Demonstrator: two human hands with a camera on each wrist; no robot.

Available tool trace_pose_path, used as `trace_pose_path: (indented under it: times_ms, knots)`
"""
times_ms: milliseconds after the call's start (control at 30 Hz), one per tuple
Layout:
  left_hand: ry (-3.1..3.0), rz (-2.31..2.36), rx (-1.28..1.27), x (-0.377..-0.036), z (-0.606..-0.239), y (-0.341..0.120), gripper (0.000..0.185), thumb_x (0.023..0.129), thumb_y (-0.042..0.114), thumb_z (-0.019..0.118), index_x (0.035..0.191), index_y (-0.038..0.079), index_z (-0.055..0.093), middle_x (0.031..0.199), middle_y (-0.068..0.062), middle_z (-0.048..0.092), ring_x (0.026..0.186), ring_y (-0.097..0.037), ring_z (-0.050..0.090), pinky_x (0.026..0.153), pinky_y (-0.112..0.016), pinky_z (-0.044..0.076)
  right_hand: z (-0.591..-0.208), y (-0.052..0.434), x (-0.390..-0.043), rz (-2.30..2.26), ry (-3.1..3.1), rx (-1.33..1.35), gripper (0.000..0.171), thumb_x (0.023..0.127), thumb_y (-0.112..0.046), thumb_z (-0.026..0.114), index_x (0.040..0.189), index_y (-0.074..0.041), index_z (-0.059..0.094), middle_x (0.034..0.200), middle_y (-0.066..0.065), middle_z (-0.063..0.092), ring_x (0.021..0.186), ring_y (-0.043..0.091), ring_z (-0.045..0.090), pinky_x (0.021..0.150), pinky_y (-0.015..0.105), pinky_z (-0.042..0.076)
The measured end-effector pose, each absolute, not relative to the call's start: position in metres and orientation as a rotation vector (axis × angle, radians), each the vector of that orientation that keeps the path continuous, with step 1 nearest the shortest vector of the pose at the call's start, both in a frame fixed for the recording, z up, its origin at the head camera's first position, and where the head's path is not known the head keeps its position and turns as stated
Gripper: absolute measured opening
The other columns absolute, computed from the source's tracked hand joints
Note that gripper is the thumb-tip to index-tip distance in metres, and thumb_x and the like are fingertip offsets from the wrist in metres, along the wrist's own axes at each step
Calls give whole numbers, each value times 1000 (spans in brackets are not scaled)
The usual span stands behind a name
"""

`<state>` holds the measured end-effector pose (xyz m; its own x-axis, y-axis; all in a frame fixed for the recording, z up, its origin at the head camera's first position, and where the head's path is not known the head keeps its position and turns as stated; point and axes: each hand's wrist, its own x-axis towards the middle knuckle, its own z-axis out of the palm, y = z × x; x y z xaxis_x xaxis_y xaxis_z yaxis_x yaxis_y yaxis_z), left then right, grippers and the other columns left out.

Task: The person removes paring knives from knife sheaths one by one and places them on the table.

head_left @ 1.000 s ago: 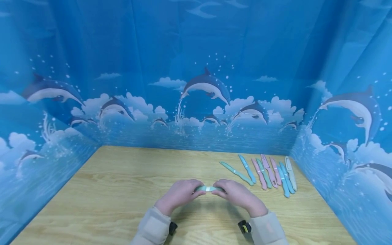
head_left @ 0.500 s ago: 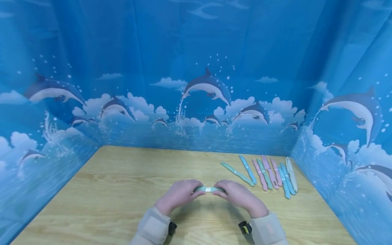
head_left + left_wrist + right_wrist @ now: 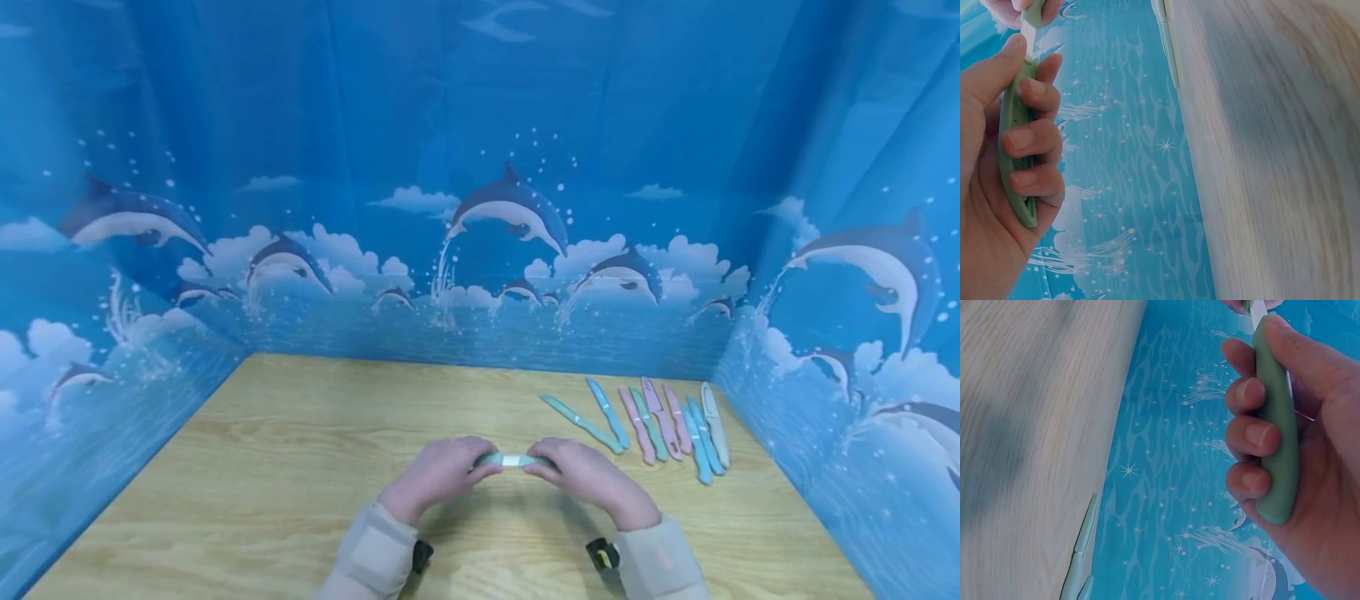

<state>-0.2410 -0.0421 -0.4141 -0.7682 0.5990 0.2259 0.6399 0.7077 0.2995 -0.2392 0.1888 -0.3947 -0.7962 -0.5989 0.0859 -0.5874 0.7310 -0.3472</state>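
— While I watch from the head view, the green knife (image 3: 514,460) lies crosswise above the table (image 3: 300,467), its long axis running left to right between both hands.

— Which hand has which end?

— My left hand (image 3: 438,475) curls round one end, my right hand (image 3: 585,477) round the other; neither is nearer. I can't tell handle from sheath, since fingers cover most of it. Only a pale band shows mid-length. The row of knives (image 3: 660,425) lies well apart, to the right.
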Motion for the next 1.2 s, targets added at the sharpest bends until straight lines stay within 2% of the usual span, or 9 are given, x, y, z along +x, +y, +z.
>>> trace_pose_path:
  times_ms: [300,633,1200]
  knots:
    - [-2798,-527,-1022,-241,-412,-43,27,96,35,58,106,13,69,93,4,70,76,-3,62,68,-22,52,-393,190,-239,-563,2895,-999,25,97,-36,56,100,-14,69,87,-9,65,73,1,56,65,25,49]
    - [-2787,-504,-1013,-242,-413,-45,26,96,35,59,107,13,69,92,4,70,75,-4,62,67,-22,52,-393,193,-240,-561,2906,-1033,19,96,-28,59,99,-13,69,86,-6,66,75,5,60,66,27,51]
    - [-2795,-517,-1012,-241,-412,-45,24,96,34,59,104,13,69,88,5,69,72,-3,59,65,-22,51,-392,198,-241,-603,2872,-1005,22,97,-34,58,97,-14,69,84,-8,65,71,0,56,63,25,49]
